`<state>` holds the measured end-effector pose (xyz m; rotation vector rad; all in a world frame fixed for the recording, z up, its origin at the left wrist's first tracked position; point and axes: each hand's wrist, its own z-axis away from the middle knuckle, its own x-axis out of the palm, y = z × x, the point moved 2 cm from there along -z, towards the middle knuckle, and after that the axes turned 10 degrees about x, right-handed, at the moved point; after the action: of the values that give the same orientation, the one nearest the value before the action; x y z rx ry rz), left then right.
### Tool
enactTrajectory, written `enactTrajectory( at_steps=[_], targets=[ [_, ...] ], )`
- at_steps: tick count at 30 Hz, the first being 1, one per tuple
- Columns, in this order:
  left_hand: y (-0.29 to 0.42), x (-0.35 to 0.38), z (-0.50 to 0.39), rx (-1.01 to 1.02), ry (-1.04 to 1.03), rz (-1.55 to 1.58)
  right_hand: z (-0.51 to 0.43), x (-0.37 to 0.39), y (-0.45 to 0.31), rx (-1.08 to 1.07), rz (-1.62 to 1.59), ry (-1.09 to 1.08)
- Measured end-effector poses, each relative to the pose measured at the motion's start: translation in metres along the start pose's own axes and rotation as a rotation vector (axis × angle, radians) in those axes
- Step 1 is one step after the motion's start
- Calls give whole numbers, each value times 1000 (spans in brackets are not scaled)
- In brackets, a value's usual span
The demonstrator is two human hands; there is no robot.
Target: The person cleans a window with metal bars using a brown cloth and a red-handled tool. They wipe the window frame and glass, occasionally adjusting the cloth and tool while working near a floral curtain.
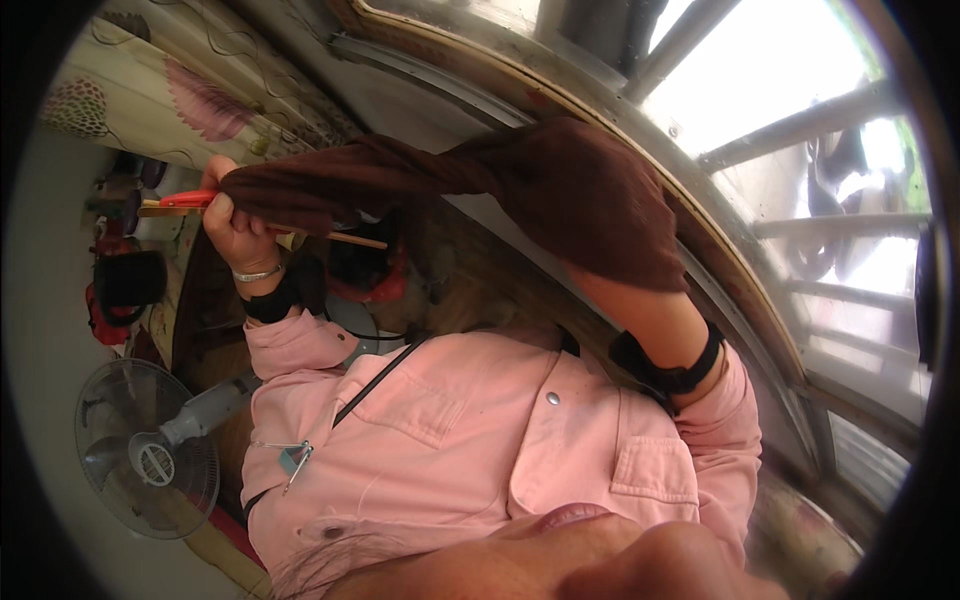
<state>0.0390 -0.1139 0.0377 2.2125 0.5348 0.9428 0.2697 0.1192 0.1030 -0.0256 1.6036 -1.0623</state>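
Note:
My left hand [238,225] grips one end of a dark brown cloth [360,176]. The same fist holds a slim tool with a red part [187,199], its exact kind unclear. A thin wooden stick [360,240] shows below the cloth beside that hand. Twisted near its middle, the cloth stretches across to the right and widens there. My right forearm [637,304] goes up into this wide end, which covers my right hand and hides its fingers.
A window with bars [802,127] curves along the right, close to the cloth. An electric fan [146,448] stands at the left. A patterned curtain [202,97] hangs at upper left. Beneath the cloth sits a black and red container [367,262]. A teal clip [295,459] hangs on my pink shirt.

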Motion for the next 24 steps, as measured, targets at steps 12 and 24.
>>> enactTrajectory(
  at_steps=[12,24],
  targets=[
    [-2,1,-10,-34,-14,-122,-74,45,-42,-53,315,-209],
    [-6,18,3,-199,43,-262,-87,96,-23,-111,1087,460]
  ],
)
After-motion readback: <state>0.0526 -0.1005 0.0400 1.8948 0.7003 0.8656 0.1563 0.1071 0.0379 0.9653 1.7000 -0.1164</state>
